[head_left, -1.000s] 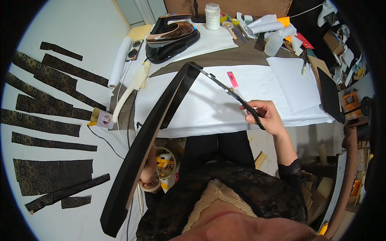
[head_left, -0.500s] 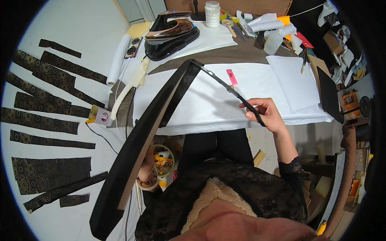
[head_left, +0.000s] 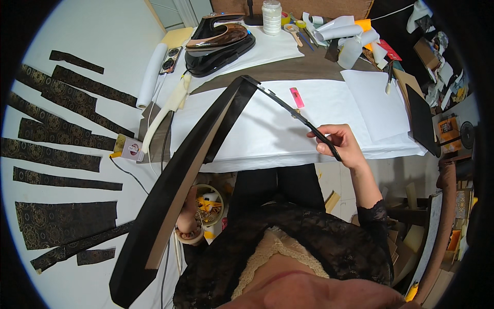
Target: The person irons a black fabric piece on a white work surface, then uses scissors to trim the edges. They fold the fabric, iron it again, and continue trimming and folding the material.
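Observation:
A long black fabric-covered strip point(head_left: 170, 185) with a tan inner face slants from the lower left up to the middle of the table. My left hand point(head_left: 188, 213), wearing a bracelet, grips it from behind; the strip hides most of those fingers. At its upper end a narrower black flap point(head_left: 226, 129) folds back down. My right hand point(head_left: 335, 143) is closed around the black handles of a pair of scissors point(head_left: 303, 119), seen edge-on. Their metal tips reach the strip's upper corner; whether the blades are parted I cannot tell.
White paper point(head_left: 298, 139) covers the table, with a pink object point(head_left: 296, 98) lying on it. Behind stand an iron point(head_left: 218, 44) on its base and a white jar point(head_left: 271, 18). Patterned dark fabric pieces point(head_left: 67, 224) hang at left. A bin point(head_left: 210, 206) sits below.
The lower end of the black strip has swung slightly left. Its upper corner and the scissors stay almost in place.

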The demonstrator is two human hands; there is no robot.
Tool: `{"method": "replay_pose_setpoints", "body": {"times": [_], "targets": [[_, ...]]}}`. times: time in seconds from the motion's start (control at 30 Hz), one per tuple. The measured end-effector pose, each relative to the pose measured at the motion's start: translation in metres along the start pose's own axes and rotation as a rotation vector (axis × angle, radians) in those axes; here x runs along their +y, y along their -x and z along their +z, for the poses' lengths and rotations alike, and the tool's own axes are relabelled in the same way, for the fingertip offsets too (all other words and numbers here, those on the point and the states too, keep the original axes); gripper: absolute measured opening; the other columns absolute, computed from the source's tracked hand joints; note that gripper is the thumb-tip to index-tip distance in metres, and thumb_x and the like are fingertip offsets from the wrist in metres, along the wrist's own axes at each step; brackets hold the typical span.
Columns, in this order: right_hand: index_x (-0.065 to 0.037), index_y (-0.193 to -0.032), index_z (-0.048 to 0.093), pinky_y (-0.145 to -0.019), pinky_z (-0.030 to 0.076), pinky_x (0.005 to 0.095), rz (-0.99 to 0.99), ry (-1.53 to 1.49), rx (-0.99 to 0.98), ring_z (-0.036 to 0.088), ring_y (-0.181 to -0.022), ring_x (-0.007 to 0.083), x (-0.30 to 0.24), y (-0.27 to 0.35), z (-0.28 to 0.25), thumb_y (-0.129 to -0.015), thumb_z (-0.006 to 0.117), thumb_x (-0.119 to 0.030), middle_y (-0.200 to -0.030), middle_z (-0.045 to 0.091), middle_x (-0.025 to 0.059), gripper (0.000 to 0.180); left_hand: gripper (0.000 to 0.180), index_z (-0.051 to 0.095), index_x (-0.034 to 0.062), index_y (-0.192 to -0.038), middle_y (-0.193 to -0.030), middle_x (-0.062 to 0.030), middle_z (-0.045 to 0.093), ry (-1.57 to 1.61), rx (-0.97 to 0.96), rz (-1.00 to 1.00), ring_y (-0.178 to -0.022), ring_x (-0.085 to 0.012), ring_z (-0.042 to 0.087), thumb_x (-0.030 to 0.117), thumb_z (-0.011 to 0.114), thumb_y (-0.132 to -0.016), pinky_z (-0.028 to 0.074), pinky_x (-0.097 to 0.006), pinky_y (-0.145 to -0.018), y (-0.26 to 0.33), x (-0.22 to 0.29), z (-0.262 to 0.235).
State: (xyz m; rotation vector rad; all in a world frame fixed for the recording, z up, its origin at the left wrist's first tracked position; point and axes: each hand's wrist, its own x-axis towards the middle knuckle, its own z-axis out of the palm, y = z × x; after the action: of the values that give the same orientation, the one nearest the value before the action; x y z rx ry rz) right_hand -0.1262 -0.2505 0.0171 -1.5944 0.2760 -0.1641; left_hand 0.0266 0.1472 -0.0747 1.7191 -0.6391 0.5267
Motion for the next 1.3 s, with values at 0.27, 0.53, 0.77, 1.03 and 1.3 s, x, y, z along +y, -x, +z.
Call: {"method": "replay_pose_setpoints", "body": {"times": [0.27,0.53,0.77,1.03,1.3], "targets": [[0.002,-0.109,0.068,-0.056,0.032,0.0185,-0.114,0.023,0.101,0.044,-0.065,0.0019,0.023,0.006,0.026,-0.080,0.082,-0.009,-0.079,0.050,-0.0063,0.034,0.029,0.068,-0.0004,-0.115,-0.111,-0.0086,0.070,0.052,-0.017,-0.185,-0.100,-0.0185,0.064,0.007,0.074,-0.089,0.049,-0.031,-0.090,0.015,0.002,0.012],[0.002,-0.112,0.068,-0.054,0.031,0.0179,-0.096,-0.147,0.127,0.041,-0.060,-0.0002,0.033,-0.002,0.051,-0.083,0.080,-0.009,-0.075,0.053,-0.0075,0.033,0.037,0.060,-0.0021,-0.126,-0.128,-0.0112,0.061,-0.003,-0.069,-0.108,-0.111,-0.0215,0.057,0.003,0.070,-0.091,0.044,-0.035,-0.100,0.023,-0.006,0.014],[0.002,-0.112,0.068,-0.054,0.031,0.0183,-0.137,-0.130,0.146,0.042,-0.060,-0.0004,0.037,0.005,0.054,-0.083,0.080,-0.008,-0.076,0.053,-0.0078,0.033,0.032,0.065,-0.0006,-0.121,-0.120,-0.0074,0.068,-0.040,-0.011,-0.098,-0.106,-0.0152,0.063,0.012,0.071,-0.093,0.047,-0.028,-0.092,0.024,-0.006,0.018],[0.002,-0.111,0.069,-0.053,0.029,0.0191,-0.091,-0.171,0.155,0.040,-0.060,-0.0002,0.040,-0.005,0.069,-0.084,0.081,-0.010,-0.077,0.054,-0.0085,0.032,0.036,0.066,0.0007,-0.121,-0.120,-0.0092,0.069,-0.144,-0.004,-0.070,-0.107,-0.0185,0.065,0.016,0.075,-0.090,0.048,-0.029,-0.092,0.024,-0.007,0.020],[0.001,-0.113,0.070,-0.059,0.035,0.0172,-0.043,-0.207,0.121,0.047,-0.068,0.0009,0.038,-0.008,0.071,-0.085,0.080,-0.012,-0.084,0.060,-0.0058,0.033,0.036,0.068,0.0015,-0.118,-0.113,-0.0088,0.071,-0.169,0.022,-0.007,-0.101,-0.0202,0.068,0.016,0.079,-0.086,0.051,-0.030,-0.088,0.017,0.005,0.022]]}}
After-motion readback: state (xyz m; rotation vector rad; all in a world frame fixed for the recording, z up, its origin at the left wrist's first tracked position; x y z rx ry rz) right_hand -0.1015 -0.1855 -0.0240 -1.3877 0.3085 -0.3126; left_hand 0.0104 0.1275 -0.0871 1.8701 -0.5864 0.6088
